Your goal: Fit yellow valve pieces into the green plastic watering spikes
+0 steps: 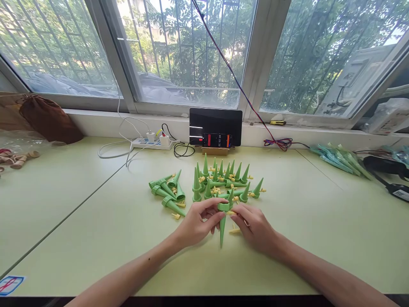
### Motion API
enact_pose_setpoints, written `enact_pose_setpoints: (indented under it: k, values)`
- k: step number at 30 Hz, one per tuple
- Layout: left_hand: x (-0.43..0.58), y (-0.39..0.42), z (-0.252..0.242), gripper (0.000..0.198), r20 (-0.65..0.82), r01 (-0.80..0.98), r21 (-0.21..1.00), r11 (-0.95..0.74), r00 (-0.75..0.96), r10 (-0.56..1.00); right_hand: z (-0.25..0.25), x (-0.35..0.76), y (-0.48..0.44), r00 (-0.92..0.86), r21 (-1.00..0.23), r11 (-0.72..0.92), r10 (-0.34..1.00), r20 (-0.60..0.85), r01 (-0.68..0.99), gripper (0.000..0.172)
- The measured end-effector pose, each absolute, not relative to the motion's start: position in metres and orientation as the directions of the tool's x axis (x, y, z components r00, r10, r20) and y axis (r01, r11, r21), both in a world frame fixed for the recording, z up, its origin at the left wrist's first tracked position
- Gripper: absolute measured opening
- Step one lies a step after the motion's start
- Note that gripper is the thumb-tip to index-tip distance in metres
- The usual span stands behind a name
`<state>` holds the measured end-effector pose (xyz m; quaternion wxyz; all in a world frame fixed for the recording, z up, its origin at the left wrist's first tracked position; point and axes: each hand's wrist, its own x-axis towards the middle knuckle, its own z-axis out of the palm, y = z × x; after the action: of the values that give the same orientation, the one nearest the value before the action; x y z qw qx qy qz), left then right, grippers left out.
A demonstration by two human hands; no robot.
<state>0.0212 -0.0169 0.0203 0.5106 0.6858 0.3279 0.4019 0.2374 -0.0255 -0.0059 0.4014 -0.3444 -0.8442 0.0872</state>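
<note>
My left hand (196, 224) is closed on a green plant watering spike (223, 228), a plastic cone with its tip pointing down and its ribbed collar on top. At the spike's side, my right hand (257, 226) pinches a small yellow plastic valve (230, 212) that touches or nearly touches the cone just below the collar. Whether the valve sits inside the spike, I cannot tell. Another yellow piece (234, 231) lies on the table by my right fingers. Behind my hands several green spikes (244, 175) stand tip up, with yellow valves in their sides.
Left of my hands lies a loose pile of green spikes (164, 187), with a yellow valve (176, 216) nearby. A phone (217, 140) leans on a dark tablet (215, 119) at the back. A power strip (153, 144) with cables and plastic-wrapped items (338, 160) also lie on the table.
</note>
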Motion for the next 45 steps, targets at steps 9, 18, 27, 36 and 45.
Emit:
enact_pose_setpoints:
  k: [9,18,27,36,45]
  values:
    - [0.022,-0.017,0.019,0.036,0.189,0.005,0.976,-0.220,0.486,0.853,-0.007,0.238,-0.026,-0.474,-0.464,0.769,0.638,0.607,0.441,0.025]
    - [0.021,-0.019,0.018,0.028,0.332,0.215,0.860,-0.464,0.455,0.826,-0.003,0.237,-0.027,-0.445,-0.701,0.619,0.771,0.456,0.355,0.039]
    - [0.020,-0.019,0.016,0.028,0.380,0.238,0.815,-0.528,0.468,0.798,0.001,0.236,-0.027,-0.460,-0.821,0.506,0.814,0.353,0.264,0.045]
    - [0.021,-0.015,0.017,0.041,0.180,-0.032,0.982,-0.184,0.428,0.885,-0.003,0.237,-0.025,-0.362,-0.625,0.683,0.731,0.579,0.380,0.019]
    - [0.021,-0.015,0.016,0.045,0.128,-0.038,0.992,-0.124,0.445,0.887,-0.008,0.237,-0.022,-0.385,-0.431,0.803,0.581,0.717,0.411,0.016]
